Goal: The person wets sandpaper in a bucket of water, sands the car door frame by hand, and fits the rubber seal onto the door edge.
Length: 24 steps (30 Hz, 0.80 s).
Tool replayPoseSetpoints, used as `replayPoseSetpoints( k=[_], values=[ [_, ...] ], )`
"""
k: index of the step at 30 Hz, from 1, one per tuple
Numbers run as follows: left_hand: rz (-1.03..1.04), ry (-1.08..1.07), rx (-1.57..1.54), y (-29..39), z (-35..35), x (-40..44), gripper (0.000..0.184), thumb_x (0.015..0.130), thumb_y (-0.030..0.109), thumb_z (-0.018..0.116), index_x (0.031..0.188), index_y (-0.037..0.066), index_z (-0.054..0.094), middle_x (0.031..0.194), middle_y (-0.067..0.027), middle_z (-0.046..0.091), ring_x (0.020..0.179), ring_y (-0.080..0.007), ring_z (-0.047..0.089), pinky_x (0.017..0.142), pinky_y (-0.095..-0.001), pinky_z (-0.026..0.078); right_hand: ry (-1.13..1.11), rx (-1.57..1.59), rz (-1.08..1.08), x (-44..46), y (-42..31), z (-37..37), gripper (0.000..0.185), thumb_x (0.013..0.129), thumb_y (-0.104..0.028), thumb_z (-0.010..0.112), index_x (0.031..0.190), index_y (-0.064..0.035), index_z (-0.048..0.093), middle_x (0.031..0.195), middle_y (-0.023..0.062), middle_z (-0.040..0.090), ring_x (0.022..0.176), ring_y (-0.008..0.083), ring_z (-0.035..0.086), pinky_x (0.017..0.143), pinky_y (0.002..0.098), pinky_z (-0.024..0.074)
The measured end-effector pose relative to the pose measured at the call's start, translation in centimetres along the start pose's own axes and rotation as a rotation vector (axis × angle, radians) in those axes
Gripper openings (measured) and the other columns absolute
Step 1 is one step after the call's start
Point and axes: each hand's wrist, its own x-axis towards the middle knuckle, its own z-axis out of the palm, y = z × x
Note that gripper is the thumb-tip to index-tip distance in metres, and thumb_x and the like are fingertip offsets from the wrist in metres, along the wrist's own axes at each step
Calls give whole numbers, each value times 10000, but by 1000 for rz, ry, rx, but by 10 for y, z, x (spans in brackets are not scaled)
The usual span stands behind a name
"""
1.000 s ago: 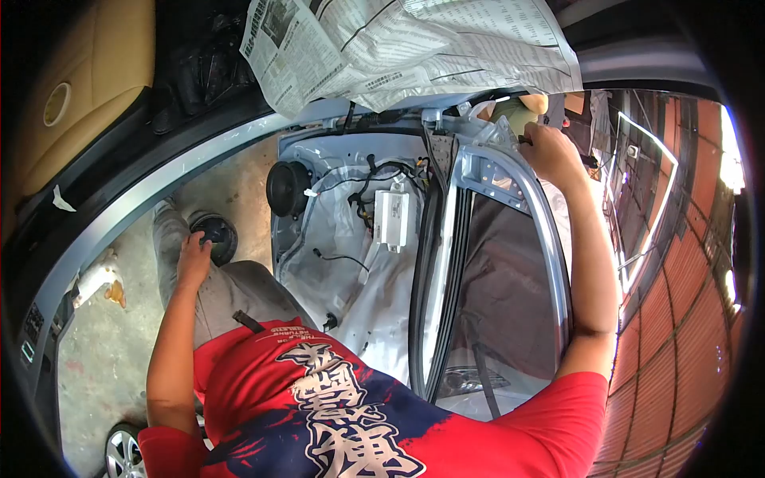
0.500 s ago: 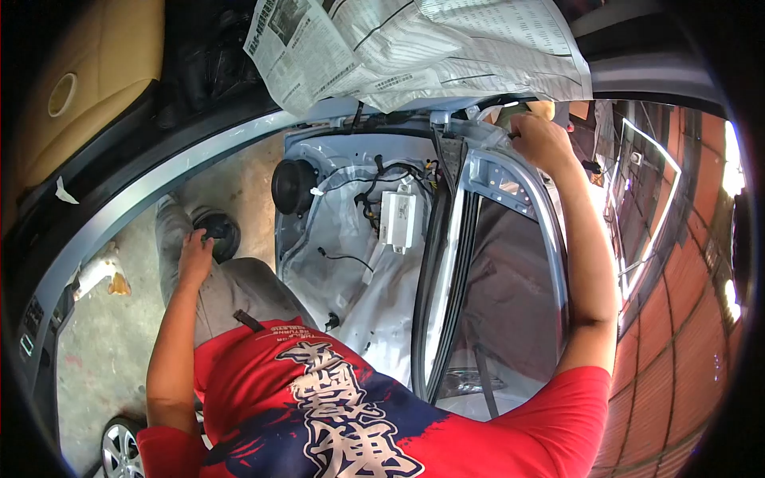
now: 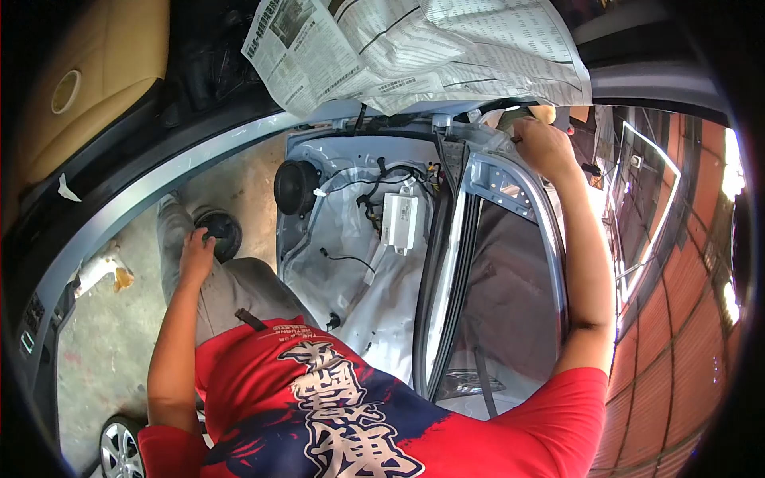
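R hand (image 3: 544,147) @ door (image 3: 351,147), window frame (image 3: 545,201) just beside curled fingers, can't tell grip | L hand (image 3: 197,253) left of door, nr blk round obj (image 3: 228,235), fingers part-bent, hold unclear

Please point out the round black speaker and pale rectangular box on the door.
Round black speaker (image 3: 296,188): head view, middle of its body.
Pale rectangular box (image 3: 399,221): head view, middle of its face.

Before you, the pale blue-grey car door (image 3: 351,148) stood open. Its inner face showed a white box (image 3: 400,222) and dark wiring (image 3: 369,201).
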Motion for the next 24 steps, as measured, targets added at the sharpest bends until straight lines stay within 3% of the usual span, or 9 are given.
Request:
replayPoseSetpoints(
  k=[4, 7, 13, 16, 18, 19, 20, 22, 24],
  values=[
    [6, -11, 18, -1, 2, 2, 396, 946, 285, 548, 1278, 69, 537, 1331, -197, 488, 1205, -397, 501, 976, -455, 432, 174, 33, -56, 11, 4, 25, 154, 857, -148, 548, 964, -73, 631, 1042, 118, 661, 948, 340, 653, 786, 470, 529],
    [-5, -21, 5, -1, -1, 2, 397, 947, 289, 548, 1281, 76, 539, 1338, -199, 487, 1211, -397, 499, 987, -453, 427, 54, 32, -22, 0, 0, 6, 153, 855, -158, 572, 968, -77, 635, 1038, 126, 662, 948, 341, 652, 787, 471, 527],
    [-25, -26, -36, 18, -9, -4, 391, 936, 277, 561, 1261, 61, 550, 1323, -198, 506, 1190, -386, 521, 995, -447, 422, 329, 64, -95, 0, 4, 20, 180, 856, -184, 615, 1003, -80, 617, 1020, 140, 660, 930, 353, 652, 767, 465, 516],
    [303, 93, 13, 45, 4, -4, 400, 919, 277, 583, 1241, 41, 559, 1284, -202, 531, 1163, -376, 536, 983, -447, 430, 388, 276, -81, -37, -1, -19, 138, 864, -156, 629, 950, -57, 587, 990, 116, 636, 903, 350, 645, 733, 467, 520],
    [420, -13, -187, 141, -3, -32, 393, 903, 265, 605, 1211, 22, 574, 1256, -203, 552, 1158, -351, 545, 976, -422, 441, 449, 287, -126, -68, -7, -38, 123, 864, -110, 621, 940, -46, 548, 971, 123, 616, 843, 351, 654, 696, 459, 521],
    [444, -213, -346, 214, -23, -57, 361, 910, 241, 604, 1195, 20, 587, 1264, -191, 541, 1159, -309, 549, 965, -386, 453, 462, 280, -136, -85, -11, -44, 118, 860, -98, 620, 933, -43, 545, 965, 129, 608, 838, 348, 654, 699, 455, 521],
    [702, -233, -536, 250, -6, -72, 349, 915, 211, 610, 1212, 29, 588, 1253, -172, 534, 1152, -279, 547, 946, -360, 470, 479, 274, -142, -103, -17, -49, 113, 856, -87, 618, 925, -40, 542, 958, 135, 601, 833, 345, 655, 702, 451, 521],
    [834, -557, -782, 341, -32, -127, 375, 977, 153, 534, 1341, 65, 513, 1316, -116, 484, 1145, -192, 544, 973, -354, 457, 513, 286, -176, -144, -30, -64, 121, 831, -67, 620, 909, -35, 534, 933, 144, 576, 824, 337, 648, 709, 439, 521],
    [845, -773, -1052, 397, -42, -168, 417, 1027, 195, 456, 1408, 32, 415, 1343, -111, 474, 1184, -198, 527, 984, -356, 452, 542, 324, -218, -187, -38, -73, 147, 796, -66, 629, 901, -34, 530, 917, 140, 546, 841, 321, 627, 718, 418, 519]
  ],
)
